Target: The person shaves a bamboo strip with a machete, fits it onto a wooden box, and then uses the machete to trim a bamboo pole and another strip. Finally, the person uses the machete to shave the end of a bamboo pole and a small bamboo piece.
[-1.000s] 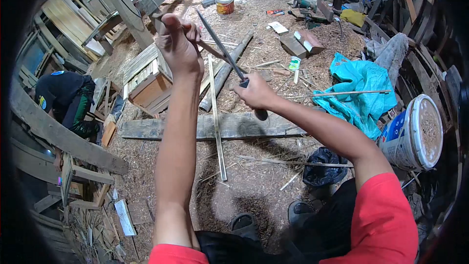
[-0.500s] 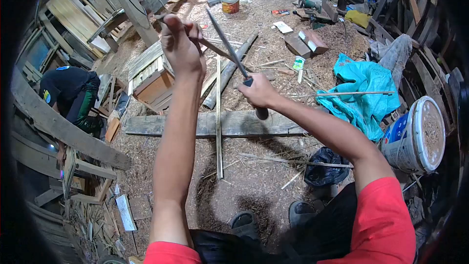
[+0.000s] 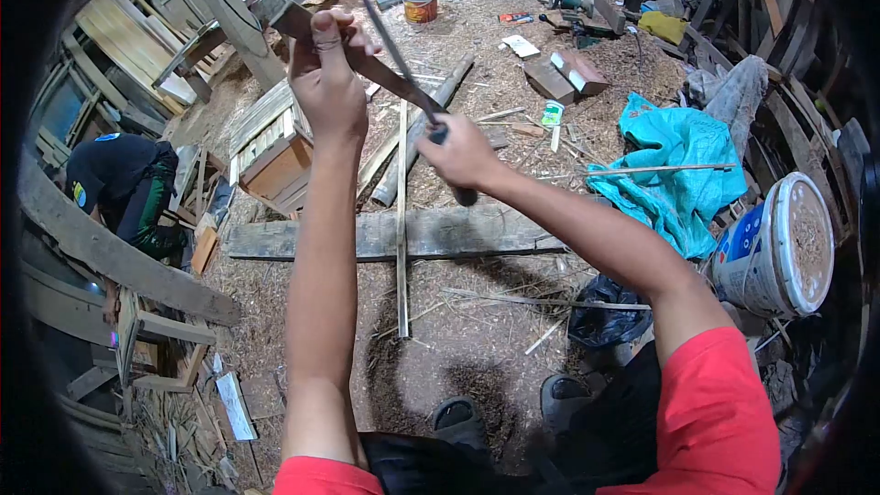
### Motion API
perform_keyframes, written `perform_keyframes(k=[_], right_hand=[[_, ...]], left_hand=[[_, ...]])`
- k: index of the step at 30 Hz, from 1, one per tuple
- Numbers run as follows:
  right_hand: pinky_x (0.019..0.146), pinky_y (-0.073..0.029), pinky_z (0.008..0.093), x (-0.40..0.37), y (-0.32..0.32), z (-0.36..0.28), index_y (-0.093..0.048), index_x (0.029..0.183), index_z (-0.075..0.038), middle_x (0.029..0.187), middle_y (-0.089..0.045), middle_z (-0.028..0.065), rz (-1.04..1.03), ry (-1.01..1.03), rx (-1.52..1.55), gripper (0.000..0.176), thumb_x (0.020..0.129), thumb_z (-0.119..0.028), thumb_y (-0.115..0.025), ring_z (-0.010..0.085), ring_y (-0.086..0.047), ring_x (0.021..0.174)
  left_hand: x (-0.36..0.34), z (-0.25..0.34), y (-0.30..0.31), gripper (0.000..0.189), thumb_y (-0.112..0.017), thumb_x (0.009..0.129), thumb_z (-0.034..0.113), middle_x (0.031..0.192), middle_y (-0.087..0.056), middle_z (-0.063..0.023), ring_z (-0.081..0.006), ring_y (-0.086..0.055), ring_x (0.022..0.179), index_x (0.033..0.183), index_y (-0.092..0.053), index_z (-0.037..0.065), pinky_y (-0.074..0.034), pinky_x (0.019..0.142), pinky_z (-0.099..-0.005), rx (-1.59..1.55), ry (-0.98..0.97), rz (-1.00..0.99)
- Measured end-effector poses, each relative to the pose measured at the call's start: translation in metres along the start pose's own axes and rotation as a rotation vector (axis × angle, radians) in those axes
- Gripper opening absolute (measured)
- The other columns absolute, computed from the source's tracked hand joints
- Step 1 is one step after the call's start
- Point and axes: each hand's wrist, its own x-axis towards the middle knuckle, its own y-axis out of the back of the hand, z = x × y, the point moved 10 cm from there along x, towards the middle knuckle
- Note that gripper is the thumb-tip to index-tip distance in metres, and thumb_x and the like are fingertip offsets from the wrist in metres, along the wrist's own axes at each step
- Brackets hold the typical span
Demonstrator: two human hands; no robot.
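My left hand (image 3: 327,82), raised in front of me, is closed around a flat brown strip of wood (image 3: 392,81). One end of the strip shows beyond my fingers at upper left, and the other slants down toward my right hand. My right hand (image 3: 461,154) grips the dark handle of a long, narrow-bladed knife (image 3: 390,41). Its blade points up and away to the left, crossing over the strip's lower end in this view. Below both hands, a thick grey plank (image 3: 440,232) lies across the floor, with a thin pale stick (image 3: 401,266) over it.
Wood shavings cover the floor. A white bucket (image 3: 765,243) and a teal sack (image 3: 683,179) stand at right, near a black plastic bag (image 3: 605,312). A wooden box (image 3: 275,160) sits at left, with a crouching person (image 3: 124,179) beyond it. A small tub (image 3: 420,5) is farther back.
My right hand and the knife have shifted left and slightly up, closer to my left hand. The strip of wood has turned and shows more of its broad face.
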Motion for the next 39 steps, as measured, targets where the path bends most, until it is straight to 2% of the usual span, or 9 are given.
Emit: perform_keyframes(k=[2, 6, 8, 12, 14, 18, 25, 30, 39], right_hand=[[0.045, -0.042, 0.035, 0.005, -0.001, -0.029, -0.055, 0.073, 0.001, 0.055, -0.055, 0.0066, 0.069, 0.185, 0.003, 0.025, 0.082, -0.021, -0.062, 0.015, -0.051, 0.046], [0.044, -0.043, 0.0344, -0.016, -0.02, 0.105, -0.055, 0.075, -0.001, 0.057, -0.055, 0.0064, -0.233, -0.597, 0.062, 0.018, 0.083, -0.017, -0.06, 0.0158, -0.052, 0.046], [0.04, -0.041, 0.0311, -0.03, -0.011, 0.134, -0.054, 0.073, -0.005, 0.056, -0.054, 0.0045, -0.274, -0.648, -0.145, 0.015, 0.085, -0.015, -0.057, 0.0129, -0.051, 0.045], [0.049, -0.044, 0.0329, -0.027, -0.028, 0.085, -0.059, 0.071, -0.004, 0.058, -0.055, 0.0045, -0.149, -0.316, 0.254, 0.023, 0.084, -0.022, -0.062, 0.0153, -0.051, 0.049], [0.049, -0.043, 0.0335, -0.027, -0.016, 0.038, -0.058, 0.072, -0.003, 0.06, -0.057, 0.0059, -0.086, 0.05, 0.038, 0.022, 0.084, -0.021, -0.061, 0.016, -0.051, 0.049], [0.048, -0.043, 0.0344, -0.053, -0.02, 0.125, -0.056, 0.068, 0.0, 0.059, -0.057, 0.0086, -0.279, -0.762, 0.126, 0.028, 0.084, -0.023, -0.06, 0.0169, -0.055, 0.05], [0.052, -0.049, 0.0373, -0.043, -0.038, 0.094, -0.063, 0.073, 0.004, 0.057, -0.058, 0.012, -0.247, -0.512, 0.024, 0.029, 0.079, -0.024, -0.063, 0.0209, -0.06, 0.051], [0.065, -0.053, 0.0421, -0.034, -0.038, 0.069, -0.065, 0.078, 0.006, 0.062, -0.062, 0.0233, -0.178, -0.256, -0.137, 0.033, 0.075, -0.026, -0.064, 0.0363, -0.063, 0.058], [0.041, -0.039, 0.0278, -0.056, -0.021, -0.011, -0.052, 0.083, -0.003, 0.057, -0.051, 0.0013, -0.248, -0.288, 0.27, 0.02, 0.086, -0.02, -0.063, 0.0099, -0.049, 0.043]], left_hand=[[0.0, -0.002, 0.002, 0.031, -0.054, 0.097, 0.036, 0.071, -0.045, -0.0004, -0.0113, -0.041, 0.063, 0.089, -0.053, 0.006, -0.04, 0.063, -0.0287, -0.003, -0.018, 0.015], [-0.01, 0.003, 0.007, 0.031, -0.052, 0.098, 0.037, 0.067, -0.038, 0.0031, -0.0097, -0.036, 0.062, 0.085, -0.049, 0.009, -0.035, 0.061, -0.0266, 0.016, -0.048, 0.078], [-0.011, 0.003, 0.007, 0.031, -0.052, 0.098, 0.038, 0.067, -0.037, 0.0035, -0.0093, -0.036, 0.063, 0.084, -0.048, 0.01, -0.035, 0.061, -0.0265, 0.006, -0.044, 0.054], [-0.006, -0.005, 0.006, 0.032, -0.052, 0.097, 0.039, 0.067, -0.038, 0.0033, -0.0092, -0.036, 0.062, 0.084, -0.048, 0.01, -0.034, 0.06, -0.0262, -0.011, -0.042, 0.119], [-0.004, -0.009, 0.012, 0.032, -0.053, 0.096, 0.039, 0.068, -0.043, 0.0028, -0.0086, -0.039, 0.061, 0.083, -0.049, 0.01, -0.036, 0.059, -0.0245, -0.025, -0.038, 0.103], [0.005, -0.003, 0.039, 0.031, -0.053, 0.096, 0.038, 0.069, -0.045, 0.0026, -0.0086, -0.041, 0.061, 0.084, -0.049, 0.01, -0.038, 0.06, -0.0246, -0.073, -0.033, 0.135], [-0.007, -0.049, 0.063, 0.046, -0.045, 0.098, 0.045, 0.079, -0.058, -0.0049, -0.0145, -0.052, 0.071, 0.122, -0.048, 0.006, -0.043, 0.07, -0.0301, 0.15, 0.059, 0.064], [-0.012, -0.064, 0.091, 0.044, -0.048, 0.097, 0.046, 0.074, -0.051, -0.0027, -0.0109, -0.048, 0.063, 0.118, -0.044, 0.008, -0.04, 0.058, -0.0251, -0.008, 0.027, 0.25], [0.033, 0.086, 0.01, 0.04, -0.051, 0.097, 0.041, 0.09, -0.054, -0.0071, -0.0167, -0.049, 0.066, 0.119, -0.046, 0.009, -0.04, 0.053, -0.0291, -0.152, -0.181, 0.001]])
